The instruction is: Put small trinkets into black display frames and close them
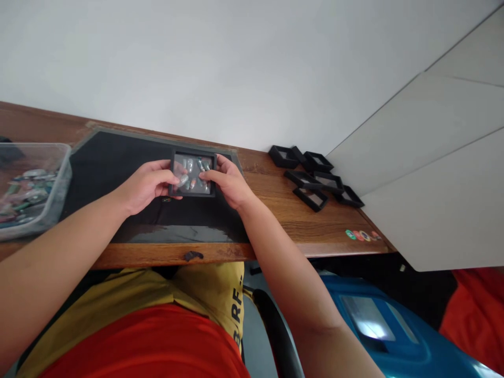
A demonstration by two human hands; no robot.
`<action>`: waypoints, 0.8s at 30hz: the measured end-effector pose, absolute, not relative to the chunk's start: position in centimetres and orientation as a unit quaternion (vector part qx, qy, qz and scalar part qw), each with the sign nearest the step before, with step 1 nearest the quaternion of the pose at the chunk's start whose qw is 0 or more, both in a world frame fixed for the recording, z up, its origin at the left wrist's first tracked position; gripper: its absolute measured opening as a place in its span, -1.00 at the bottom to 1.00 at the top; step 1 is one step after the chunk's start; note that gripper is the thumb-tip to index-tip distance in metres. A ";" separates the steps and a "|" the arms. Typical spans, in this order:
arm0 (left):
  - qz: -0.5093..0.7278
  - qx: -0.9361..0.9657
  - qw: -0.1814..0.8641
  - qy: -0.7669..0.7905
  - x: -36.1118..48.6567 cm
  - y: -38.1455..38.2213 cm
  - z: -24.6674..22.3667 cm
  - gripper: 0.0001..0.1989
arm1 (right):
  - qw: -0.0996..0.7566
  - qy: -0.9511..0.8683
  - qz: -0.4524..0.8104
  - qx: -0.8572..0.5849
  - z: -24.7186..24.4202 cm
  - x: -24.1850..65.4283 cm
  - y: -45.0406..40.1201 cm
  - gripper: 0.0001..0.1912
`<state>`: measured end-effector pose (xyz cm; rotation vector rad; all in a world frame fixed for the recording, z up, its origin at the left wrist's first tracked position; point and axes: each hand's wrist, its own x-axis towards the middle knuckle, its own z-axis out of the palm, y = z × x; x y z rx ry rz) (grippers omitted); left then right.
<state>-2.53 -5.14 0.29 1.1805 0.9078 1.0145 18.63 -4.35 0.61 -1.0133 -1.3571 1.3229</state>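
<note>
Between both hands is a black display frame (192, 193) with a clear middle, held tilted above the black mat (106, 163). Several small shiny pieces (190, 166), silvery and coloured, show in its clear window; they look like decorated false nails, though they are small to make out. My left hand (147, 184) grips the frame's left side, its thumb on the window. On the right edge my right hand (232, 184) is closed, with the thumb reaching over the window and the fingers behind. A small dark item (167, 199) lies on the mat below the left fingers.
A clear plastic bin (59, 202) of shiny, colourful pieces stands at the left. Several black frames (311, 197) lie at the back right of the wooden table (271, 210), near round stickers (364, 235). A blue plastic stool or lid (397, 325) sits below at right.
</note>
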 end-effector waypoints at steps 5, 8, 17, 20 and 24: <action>0.430 0.589 0.545 0.413 -2.9 -4.7 -0.2 -0.80 | 0.475 -0.549 0.563 -0.395 0.6 18.5 -4.6 -0.44; 0.418 0.605 0.535 0.416 -3.1 -4.6 -0.3 -0.82 | 0.460 -0.554 0.567 -0.401 0.7 18.5 -4.8 -0.38; 0.400 0.630 0.503 0.435 -3.1 -4.4 -1.2 -0.51 | 0.456 -0.554 0.561 -0.413 0.2 18.6 -4.3 -0.54; 0.396 0.630 0.508 0.434 -2.9 -4.3 -1.1 -0.51 | 0.460 -0.549 0.562 -0.414 0.1 18.6 -4.3 -0.56; 0.382 0.630 0.520 0.432 -2.8 -4.3 -1.0 -0.48 | 0.461 -0.542 0.567 -0.415 0.2 18.5 -4.4 -0.57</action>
